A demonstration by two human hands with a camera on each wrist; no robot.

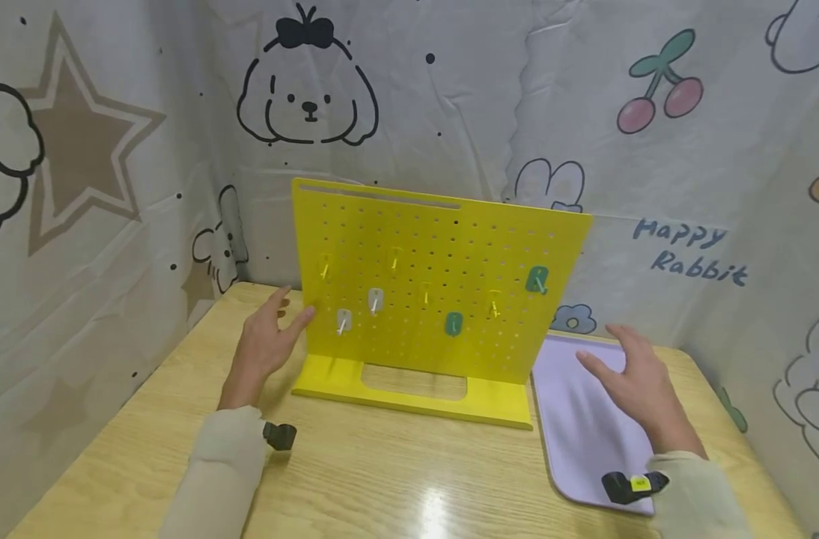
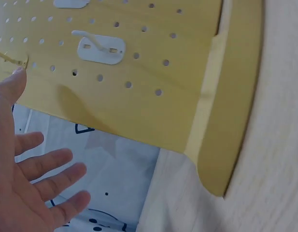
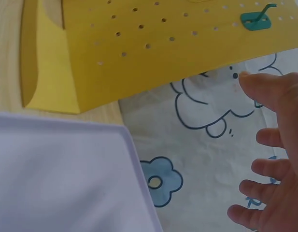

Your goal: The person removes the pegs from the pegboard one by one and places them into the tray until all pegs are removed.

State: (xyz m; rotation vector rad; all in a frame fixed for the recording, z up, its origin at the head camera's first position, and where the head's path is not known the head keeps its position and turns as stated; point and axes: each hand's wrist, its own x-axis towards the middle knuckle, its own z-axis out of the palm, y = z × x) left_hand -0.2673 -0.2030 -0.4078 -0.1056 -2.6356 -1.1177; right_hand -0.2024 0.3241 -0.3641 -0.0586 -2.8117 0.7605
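Observation:
A yellow pegboard [image 1: 409, 247] stands upright on its foot on the wooden table. Yellow hooks, two white hooks and two green hooks are fixed to it; one white hook [image 2: 101, 50] shows close up in the left wrist view, and a green hook [image 3: 256, 20] in the right wrist view. My left hand [image 1: 268, 337] is at the board's left edge, fingers spread and holding nothing; whether the thumb touches the edge I cannot tell. Over the lilac tray [image 1: 564, 449], right of the board, my right hand [image 1: 638, 382] hovers with fingers extended, holding nothing.
The wooden table [image 1: 355, 471] reaches toward me in front of the board. A printed cloth [image 1: 450, 97] hangs behind and along both sides. The tray lies against the board's right end, and no objects show on it.

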